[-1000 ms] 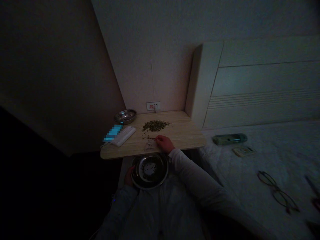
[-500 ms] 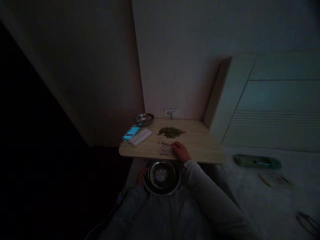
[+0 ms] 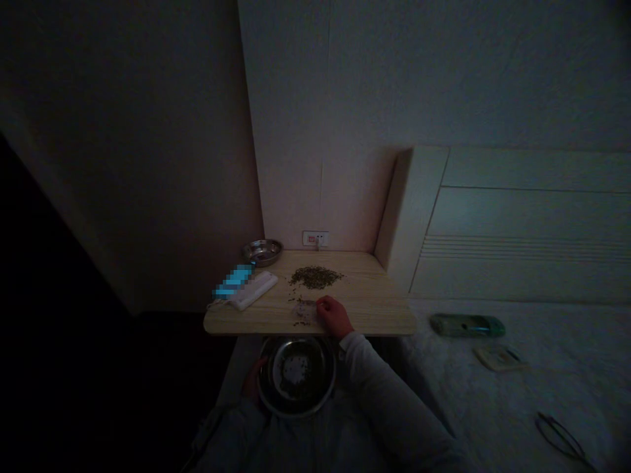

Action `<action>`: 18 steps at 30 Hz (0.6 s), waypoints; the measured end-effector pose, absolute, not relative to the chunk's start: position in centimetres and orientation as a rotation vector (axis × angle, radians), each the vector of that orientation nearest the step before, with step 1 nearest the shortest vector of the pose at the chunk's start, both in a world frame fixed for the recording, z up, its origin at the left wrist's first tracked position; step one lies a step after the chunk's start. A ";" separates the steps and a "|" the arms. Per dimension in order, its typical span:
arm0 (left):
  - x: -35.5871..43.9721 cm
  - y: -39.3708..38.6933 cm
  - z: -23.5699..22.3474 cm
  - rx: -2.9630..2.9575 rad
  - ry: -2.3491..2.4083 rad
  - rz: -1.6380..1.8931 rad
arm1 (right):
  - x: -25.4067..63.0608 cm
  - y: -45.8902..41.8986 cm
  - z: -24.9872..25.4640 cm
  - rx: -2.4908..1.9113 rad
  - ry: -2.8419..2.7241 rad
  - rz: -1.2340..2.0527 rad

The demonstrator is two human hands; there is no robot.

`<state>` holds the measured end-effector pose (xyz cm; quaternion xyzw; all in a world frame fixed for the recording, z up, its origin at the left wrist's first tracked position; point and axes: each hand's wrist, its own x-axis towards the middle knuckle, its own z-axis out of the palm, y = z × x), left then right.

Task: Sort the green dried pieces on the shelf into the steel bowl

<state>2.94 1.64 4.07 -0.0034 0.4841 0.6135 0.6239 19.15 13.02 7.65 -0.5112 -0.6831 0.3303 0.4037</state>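
Observation:
In a dim room my left hand [image 3: 253, 381] grips the left rim of a steel bowl [image 3: 298, 407] held below the front edge of a small wooden table [image 3: 374, 309]; small dark grains lie in the bowl. My right hand [image 3: 334, 315] rests on the tabletop near the front edge, fingers curled down beside a small pale patch with a few grains [image 3: 302, 313]. A larger pile of dark grains [image 3: 315, 276] lies further back on the table.
A second steel bowl [image 3: 262, 251], a white oblong block [image 3: 253, 290] and a glowing blue screen [image 3: 231, 281] sit at the table's left. A wall socket [image 3: 315, 238] is behind. On the bed to the right lie a green case [image 3: 467, 325], a flat card [image 3: 499, 357] and glasses [image 3: 562, 433].
The view has swung about. My right hand stays near the table's front edge by the small patch of grains; the left hand keeps hold of the bowl.

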 end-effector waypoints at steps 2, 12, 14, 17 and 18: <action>2.6 1.8 3.3 0.019 1.131 1.434 | 19.1 13.0 7.7 -1.284 -1.724 0.836; 3.1 1.3 4.9 0.035 1.155 1.413 | 18.9 12.8 8.0 -1.235 -1.688 0.965; 3.4 1.1 5.6 0.018 1.159 1.398 | 18.9 12.9 7.9 -1.240 -1.704 0.952; 3.4 1.1 5.7 0.008 1.161 1.402 | 19.0 13.0 7.7 -1.249 -1.738 0.937; 3.4 1.2 5.5 0.010 1.161 1.418 | 19.0 13.1 7.7 -1.244 -1.746 0.940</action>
